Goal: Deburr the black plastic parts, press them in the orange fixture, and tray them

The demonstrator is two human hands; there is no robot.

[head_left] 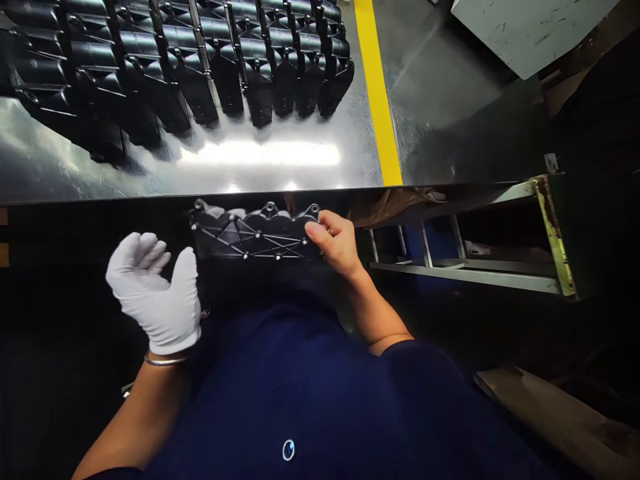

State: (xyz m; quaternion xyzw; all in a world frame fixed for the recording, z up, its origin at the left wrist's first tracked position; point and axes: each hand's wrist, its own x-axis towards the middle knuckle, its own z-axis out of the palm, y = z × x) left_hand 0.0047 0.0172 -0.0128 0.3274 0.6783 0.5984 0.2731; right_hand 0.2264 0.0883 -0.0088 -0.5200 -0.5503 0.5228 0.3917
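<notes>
A black ribbed plastic part (255, 233), with small lugs along its scalloped upper edge, hangs level in front of my body, just below the table's front edge. My bare right hand (337, 243) pinches its right end between thumb and fingers. Off the part's left end is my left hand (157, 287), in a white glove, fingers curled loosely and thumb apart. Nothing lies in that palm, and it does not touch the part. Rows of similar black parts (225, 60) stand packed together on the metal table at the upper left.
The shiny metal table (280, 160) ends in a straight front edge. Yellow tape (379, 93) crosses it, and a grey board (530, 30) lies at the far right. Below the edge on the right are a metal frame (480, 273) with crossbars and brown wrapping (395, 205).
</notes>
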